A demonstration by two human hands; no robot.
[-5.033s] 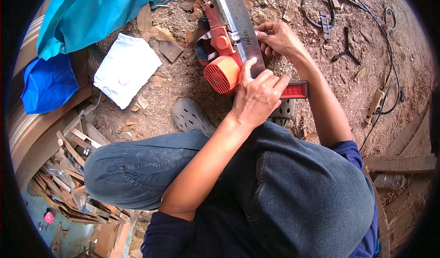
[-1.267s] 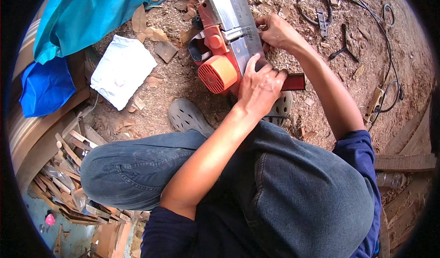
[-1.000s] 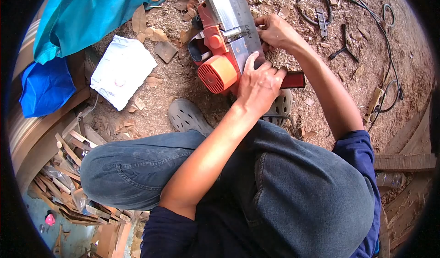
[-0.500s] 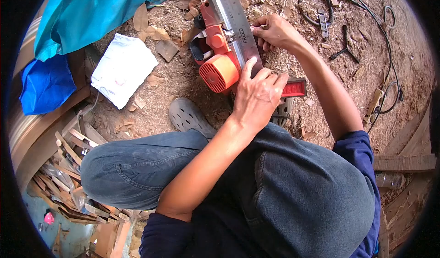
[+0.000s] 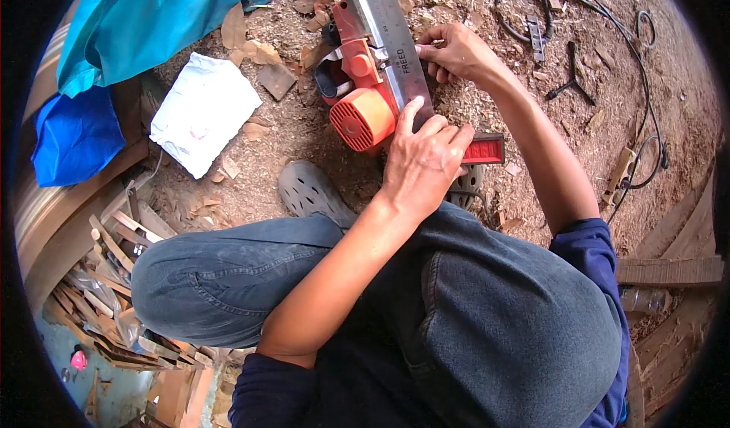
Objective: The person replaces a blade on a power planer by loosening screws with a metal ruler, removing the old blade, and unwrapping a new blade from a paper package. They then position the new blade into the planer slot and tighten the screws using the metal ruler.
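Note:
An orange-red electric planer (image 5: 356, 120) lies on its side on the ground in front of me, its flat metal sole facing right. Along the sole runs a steel ruler (image 5: 397, 36) with printed numbers and the word FREED. My left hand (image 5: 427, 158) presses its index finger on the ruler's near end, while its other fingers curl over the planer's near end beside the red ribbed part. My right hand (image 5: 460, 54) is closed, with thumb and forefinger pinched at the ruler's right edge. What lies inside that pinch is hidden.
Wood shavings and dry leaves cover the ground. A white cloth bundle (image 5: 205, 116) and blue cloth (image 5: 80, 139) lie left. On the right are a black three-armed wrench (image 5: 572, 78), a small metal bracket (image 5: 537, 40) and a black cable (image 5: 646, 85). Wood scraps (image 5: 114, 249) fill the lower left.
The hands, planer and ruler hold almost the same pose. My left hand has shifted very slightly left, with a slight shift of the whole view.

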